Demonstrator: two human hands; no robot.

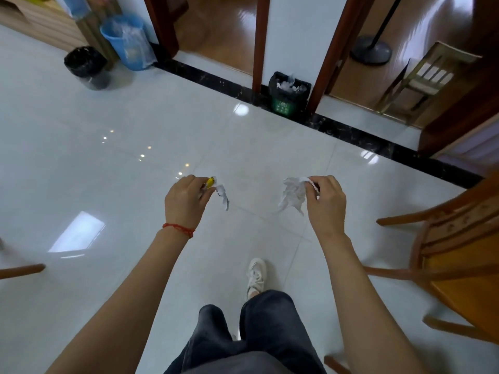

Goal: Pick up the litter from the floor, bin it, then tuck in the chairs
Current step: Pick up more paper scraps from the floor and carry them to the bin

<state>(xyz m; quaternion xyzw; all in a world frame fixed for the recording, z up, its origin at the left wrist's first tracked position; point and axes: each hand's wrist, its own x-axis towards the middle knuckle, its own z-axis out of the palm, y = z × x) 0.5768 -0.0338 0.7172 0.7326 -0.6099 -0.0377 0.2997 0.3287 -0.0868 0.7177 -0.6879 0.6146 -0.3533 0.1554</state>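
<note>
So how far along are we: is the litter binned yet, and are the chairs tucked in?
Pickup looks done: no litter shows on the white tile floor. In hand: the left hand pinches a yellow-and-white wrapper, the right hand crumpled tissue. Left: binning, perhaps in the green bin ahead, then tucking in the wooden chair.

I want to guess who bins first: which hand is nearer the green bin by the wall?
Right. The right hand is just below the green bin, slightly right; the left hand sits farther off, down-left.
</note>
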